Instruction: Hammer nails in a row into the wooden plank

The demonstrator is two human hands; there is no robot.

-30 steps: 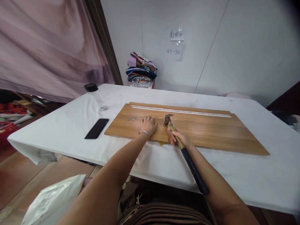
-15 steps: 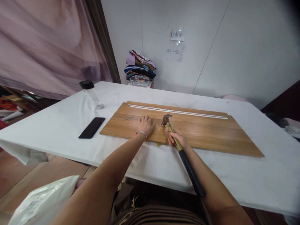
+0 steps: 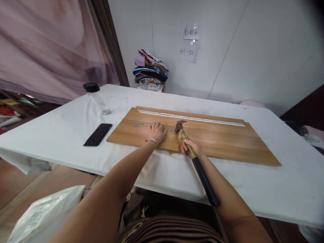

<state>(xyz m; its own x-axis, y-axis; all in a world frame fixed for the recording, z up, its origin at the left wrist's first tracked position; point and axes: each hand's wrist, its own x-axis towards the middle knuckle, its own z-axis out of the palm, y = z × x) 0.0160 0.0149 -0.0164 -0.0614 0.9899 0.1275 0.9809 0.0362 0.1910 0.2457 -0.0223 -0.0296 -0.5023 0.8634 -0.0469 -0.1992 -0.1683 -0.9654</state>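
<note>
My right hand (image 3: 191, 147) is wrapped around the upper handle of a claw hammer (image 3: 191, 152), whose rusty head is low over the wooden board (image 3: 227, 141). The black grip runs back toward my body along the right forearm. Flat on the board, left of the hammer head, rests my left hand (image 3: 157, 132) with its fingers spread. Whether the hammer face touches a nail cannot be made out. A few loose nails (image 3: 139, 125) lie left of that hand. Small dark marks (image 3: 193, 136) run in a row right of the hammer.
White strips like a tape measure (image 3: 192, 118) run along the board's far side. On the white-covered table (image 3: 63, 131) are a black phone (image 3: 98, 134) and a clear bottle (image 3: 98, 99) with a black lid. Folded clothes (image 3: 151, 71) are piled by the wall.
The whole view has shifted slightly, so everything sits a little higher in the picture. Both hands and the hammer keep almost the same places on the board.
</note>
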